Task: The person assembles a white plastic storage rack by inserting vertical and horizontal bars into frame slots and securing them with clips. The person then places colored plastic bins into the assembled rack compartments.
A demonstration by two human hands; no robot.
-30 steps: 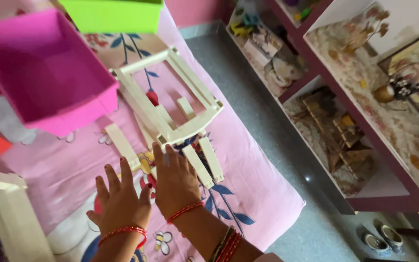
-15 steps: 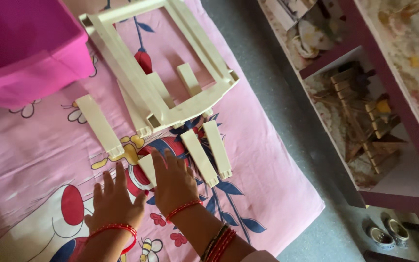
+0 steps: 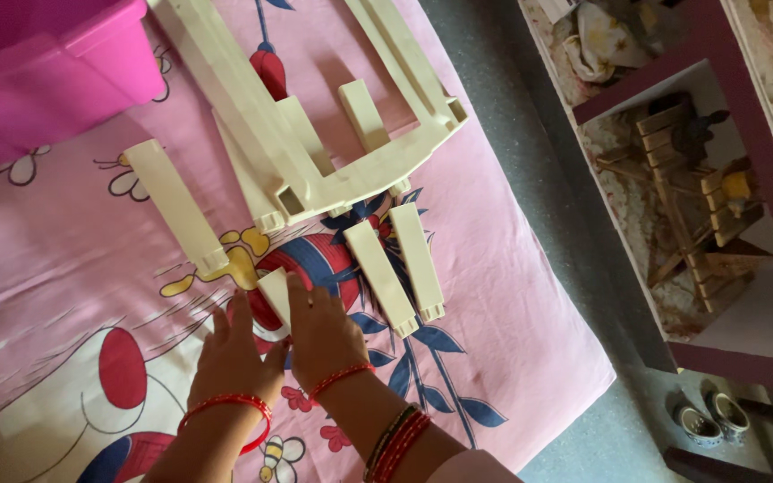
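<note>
Both hands rest flat on a pink patterned sheet (image 3: 512,295). My left hand (image 3: 234,353) lies palm down with fingers spread, next to a short cream plastic leg piece (image 3: 273,291). My right hand (image 3: 322,331) covers the lower end of that same piece, fingers laid over it. Just beyond the hands lies a cream plastic frame (image 3: 315,116) with sockets along its edge. Two loose cream legs (image 3: 395,268) lie side by side to the right of my right hand. Another leg (image 3: 174,206) lies to the left, beyond my left hand.
A pink plastic bin (image 3: 46,72) stands at the upper left on the sheet. Grey floor (image 3: 583,224) runs along the right edge of the bedding. A maroon shelf unit (image 3: 717,224) with wooden models stands at the right, small bowls (image 3: 713,420) at its foot.
The view has tilted down and closer, so the frame and legs sit higher and larger. Both hands stay on the sheet by the short leg piece, barely shifted.
</note>
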